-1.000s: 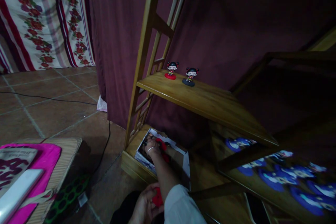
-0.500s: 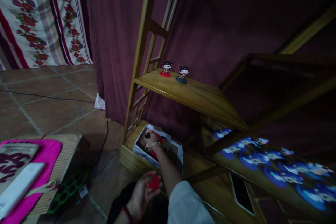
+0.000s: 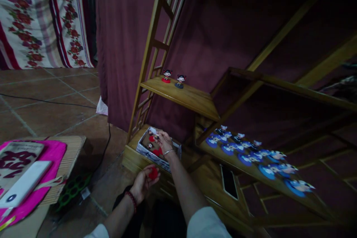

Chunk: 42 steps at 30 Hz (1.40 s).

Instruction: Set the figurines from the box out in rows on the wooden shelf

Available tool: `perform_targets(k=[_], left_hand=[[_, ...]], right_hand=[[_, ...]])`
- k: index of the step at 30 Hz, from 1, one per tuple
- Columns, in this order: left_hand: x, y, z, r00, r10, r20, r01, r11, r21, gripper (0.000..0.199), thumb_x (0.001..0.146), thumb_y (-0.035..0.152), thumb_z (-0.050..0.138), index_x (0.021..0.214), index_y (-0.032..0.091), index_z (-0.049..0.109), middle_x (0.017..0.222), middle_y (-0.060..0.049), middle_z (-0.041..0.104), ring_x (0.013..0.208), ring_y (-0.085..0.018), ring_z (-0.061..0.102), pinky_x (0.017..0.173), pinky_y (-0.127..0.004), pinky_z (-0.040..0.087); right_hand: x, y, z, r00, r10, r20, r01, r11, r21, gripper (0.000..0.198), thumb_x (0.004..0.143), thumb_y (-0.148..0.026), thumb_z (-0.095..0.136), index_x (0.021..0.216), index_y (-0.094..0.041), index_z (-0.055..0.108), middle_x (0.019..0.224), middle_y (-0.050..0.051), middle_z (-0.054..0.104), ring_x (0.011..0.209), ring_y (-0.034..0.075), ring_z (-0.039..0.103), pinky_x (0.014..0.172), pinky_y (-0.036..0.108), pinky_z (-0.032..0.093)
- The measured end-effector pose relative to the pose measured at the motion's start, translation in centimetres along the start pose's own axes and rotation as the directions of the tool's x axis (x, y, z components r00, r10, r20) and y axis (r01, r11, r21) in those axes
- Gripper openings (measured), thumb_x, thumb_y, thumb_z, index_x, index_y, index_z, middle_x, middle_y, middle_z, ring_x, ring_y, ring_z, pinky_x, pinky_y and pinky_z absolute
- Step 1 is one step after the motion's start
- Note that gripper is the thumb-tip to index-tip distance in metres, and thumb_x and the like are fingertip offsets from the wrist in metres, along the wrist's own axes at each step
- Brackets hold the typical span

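Observation:
My left hand (image 3: 141, 185), a dark red bead bracelet at its wrist, is closed around a round red base (image 3: 153, 173) in front of the box. Over the open cardboard box (image 3: 149, 155) on the low shelf, my right hand (image 3: 165, 142) pinches a small dark-haired figurine (image 3: 156, 137). Inside the box lie more figurine parts (image 3: 150, 145) and red bases (image 3: 157, 152); my right hand hides some of them. On the shelf above stand two upright figurines, one on a red base (image 3: 166, 80) and one on a dark base (image 3: 179, 85).
Several figurines on blue bases (image 3: 249, 158) line the right-hand shelf. A phone (image 3: 229, 181) lies on the lower wood. To the left, a cardboard carton (image 3: 75, 147) bears a pink bag (image 3: 60, 148) and a white device (image 3: 26, 184). A black cable (image 3: 107, 145) crosses the floor.
My right hand has risen from inside the box with a figurine in its fingers. The left hand still has the red base. The view has shifted, showing more of the right-hand shelf.

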<state>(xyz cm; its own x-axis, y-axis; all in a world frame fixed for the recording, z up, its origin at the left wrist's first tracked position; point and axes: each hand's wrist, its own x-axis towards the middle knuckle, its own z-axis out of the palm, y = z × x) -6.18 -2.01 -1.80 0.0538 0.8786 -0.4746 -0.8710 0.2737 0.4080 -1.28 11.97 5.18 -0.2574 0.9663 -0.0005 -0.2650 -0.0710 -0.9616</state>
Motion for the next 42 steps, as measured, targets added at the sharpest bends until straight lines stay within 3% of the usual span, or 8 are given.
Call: perform_targets(k=[5, 8, 12, 18, 22, 28, 32, 42], left_hand=[[-1.5, 0.3, 0.1, 0.998, 0.047, -0.030, -0.049, 0.997, -0.063, 0.033, 0.073, 0.006, 0.048, 0.106, 0.010, 0.045, 0.083, -0.011, 0.066, 0.079, -0.021, 0.064, 0.077, -0.034, 0.049], [-2.6, 0.9, 0.6, 0.997, 0.068, -0.029, -0.070, 0.994, -0.089, 0.035, 0.073, 0.003, 0.046, 0.107, 0.010, 0.045, 0.081, -0.011, 0.065, 0.080, -0.021, 0.064, 0.077, -0.035, 0.049], [-4.5, 2.3, 2.1, 0.987, 0.155, 0.037, -0.148, 0.979, -0.140, 0.038, 0.072, 0.001, 0.046, 0.108, 0.011, 0.046, 0.080, -0.008, 0.065, 0.080, -0.019, 0.063, 0.079, -0.036, 0.049], [-7.7, 4.4, 4.7, 0.952, 0.277, 0.129, -0.248, 0.947, -0.206, 0.046, 0.070, -0.004, 0.043, 0.112, 0.014, 0.047, 0.084, -0.007, 0.065, 0.080, -0.017, 0.063, 0.084, -0.039, 0.048], [-10.1, 5.7, 5.9, 0.926, 0.323, 0.197, -0.287, 0.939, -0.190, 0.053, 0.069, -0.007, 0.044, 0.118, 0.013, 0.042, 0.095, -0.009, 0.063, 0.092, -0.017, 0.060, 0.091, -0.038, 0.043], [-13.2, 6.9, 7.3, 0.851, 0.409, 0.329, -0.380, 0.913, -0.152, 0.053, 0.072, -0.004, 0.047, 0.121, 0.013, 0.040, 0.108, -0.010, 0.058, 0.105, -0.018, 0.052, 0.098, -0.039, 0.036], [-14.9, 7.3, 8.2, 0.814, 0.449, 0.369, -0.440, 0.891, -0.114, 0.052, 0.072, 0.000, 0.051, 0.122, 0.015, 0.042, 0.109, -0.008, 0.058, 0.105, -0.017, 0.052, 0.101, -0.038, 0.033], [-16.1, 7.5, 8.7, 0.797, 0.477, 0.370, -0.515, 0.857, 0.004, 0.047, 0.071, 0.009, 0.059, 0.116, 0.017, 0.050, 0.111, -0.007, 0.058, 0.102, -0.018, 0.053, 0.096, -0.035, 0.038]], right_hand=[[-3.2, -2.4, 0.9, 0.998, -0.025, -0.059, 0.031, 0.996, 0.088, 0.035, 0.050, -0.027, 0.073, 0.080, -0.020, 0.056, 0.093, 0.001, 0.061, 0.070, 0.009, 0.058, 0.053, 0.018, 0.047], [-4.9, -3.5, 1.3, 0.995, -0.017, -0.098, 0.029, 0.991, 0.128, 0.039, 0.048, -0.023, 0.074, 0.083, -0.020, 0.057, 0.090, 0.000, 0.062, 0.071, 0.010, 0.059, 0.056, 0.019, 0.049], [-7.0, -4.8, 1.7, 1.000, -0.014, -0.025, 0.017, 0.990, 0.137, 0.040, 0.052, -0.023, 0.073, 0.088, -0.018, 0.058, 0.079, 0.000, 0.064, 0.069, 0.011, 0.060, 0.062, 0.023, 0.050], [-9.8, -6.7, 2.5, 0.997, -0.045, 0.062, 0.034, 0.987, 0.158, 0.046, 0.055, -0.021, 0.072, 0.097, -0.019, 0.056, 0.085, 0.002, 0.065, 0.075, 0.011, 0.060, 0.067, 0.023, 0.048], [-11.5, -8.3, 3.0, 0.993, -0.076, 0.087, 0.060, 0.983, 0.174, 0.050, 0.054, -0.018, 0.073, 0.101, -0.019, 0.055, 0.084, 0.001, 0.066, 0.077, 0.010, 0.060, 0.071, 0.022, 0.047], [-13.8, -10.7, 4.0, 0.987, -0.093, 0.133, 0.083, 0.993, 0.083, 0.052, 0.058, -0.021, 0.070, 0.107, -0.020, 0.053, 0.089, 0.001, 0.064, 0.071, 0.009, 0.058, 0.061, 0.019, 0.047], [-15.0, -11.6, 4.6, 0.979, -0.137, 0.153, 0.131, 0.990, 0.047, 0.053, 0.059, -0.022, 0.070, 0.109, -0.020, 0.052, 0.090, 0.002, 0.064, 0.070, 0.009, 0.058, 0.066, 0.022, 0.048], [-16.7, -12.7, 4.5, 0.954, -0.232, 0.188, 0.259, 0.957, -0.134, 0.052, 0.063, -0.026, 0.067, 0.113, -0.021, 0.050, 0.097, 0.003, 0.062, 0.081, 0.014, 0.059, 0.076, 0.029, 0.050]])
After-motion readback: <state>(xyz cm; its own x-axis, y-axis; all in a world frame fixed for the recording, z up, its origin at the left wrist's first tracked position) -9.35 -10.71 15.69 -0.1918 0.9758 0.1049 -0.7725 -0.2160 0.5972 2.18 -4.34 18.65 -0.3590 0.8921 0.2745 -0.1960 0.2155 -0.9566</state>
